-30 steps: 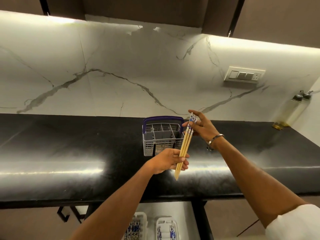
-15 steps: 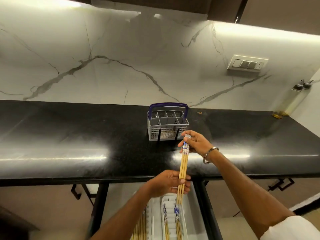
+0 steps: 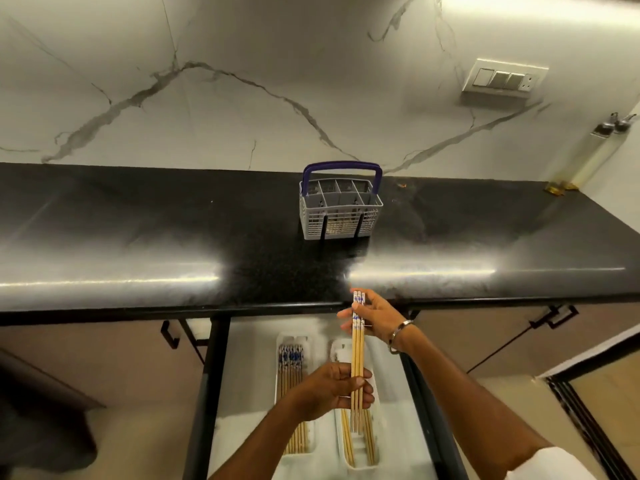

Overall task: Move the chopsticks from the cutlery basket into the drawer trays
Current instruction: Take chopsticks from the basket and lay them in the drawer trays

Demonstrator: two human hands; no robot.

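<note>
A small bundle of wooden chopsticks point(image 3: 357, 355) with blue-and-white tops hangs lengthwise over the open drawer. My left hand point(image 3: 332, 389) grips its lower part and my right hand point(image 3: 375, 318) pinches the patterned top ends. Below them lie two white trays: the left tray point(image 3: 313, 341) is filled with several chopsticks, and the right tray point(image 3: 375, 459) holds a few, directly under the bundle. The grey cutlery basket point(image 3: 341, 213) with a purple handle stands on the black counter behind, apart from both hands.
The black countertop point(image 3: 138, 237) runs the full width, its front edge just above the open white drawer point(image 3: 242, 393). An oil bottle point(image 3: 588, 157) stands at the far right corner. Cabinet handles point(image 3: 171, 336) flank the drawer. A switch plate point(image 3: 502, 79) sits on the marble wall.
Both hands have carried the chopstick bundle from beside the basket down past the counter edge to above the right drawer tray. The view has tilted downward.
</note>
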